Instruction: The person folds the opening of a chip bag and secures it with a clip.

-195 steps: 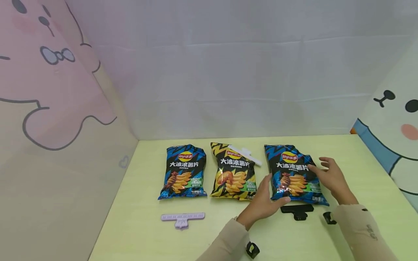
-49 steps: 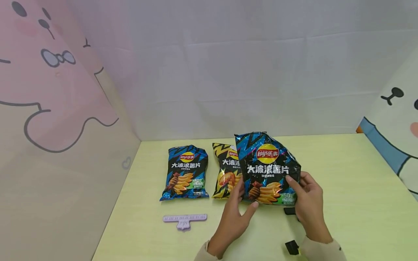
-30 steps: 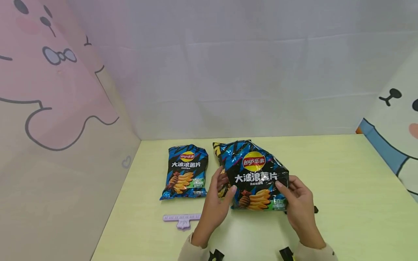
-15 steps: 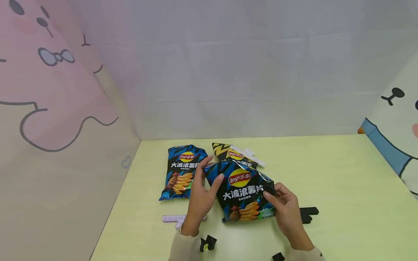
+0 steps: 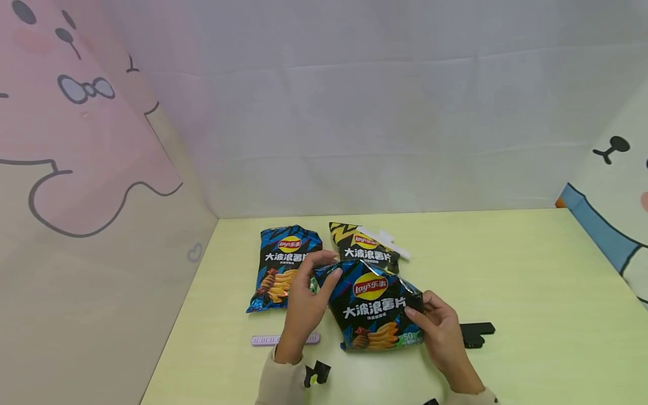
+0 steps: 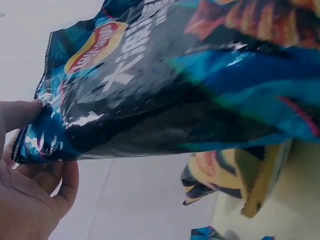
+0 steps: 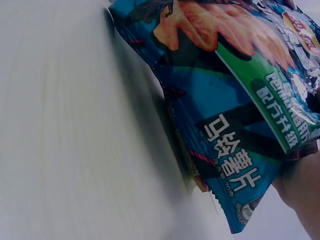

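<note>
A blue-and-black potato chip bag (image 5: 372, 326) is held up, tilted, over the near middle of the table. My left hand (image 5: 307, 306) pinches its upper left corner, thumb in front and fingers behind, as the left wrist view shows on the bag's corner (image 6: 55, 120). On the other side my right hand (image 5: 441, 340) grips the right edge, thumb on the front. In the right wrist view the bag's bottom end (image 7: 235, 165) hangs close over the pale table, and the right hand (image 7: 302, 192) is mostly out of frame.
Behind lies a yellow-and-black chip bag (image 5: 367, 253) with a white clip (image 5: 385, 242) across its top. Left of it is another blue chip bag (image 5: 275, 275). A lilac clip (image 5: 265, 340) sits partly behind the left arm, a black clip (image 5: 476, 333) beside the right hand.
The blue bag has been picked up from the table's right side and brought left and nearer. My left hand has gone from its lower left side to the upper left corner.
</note>
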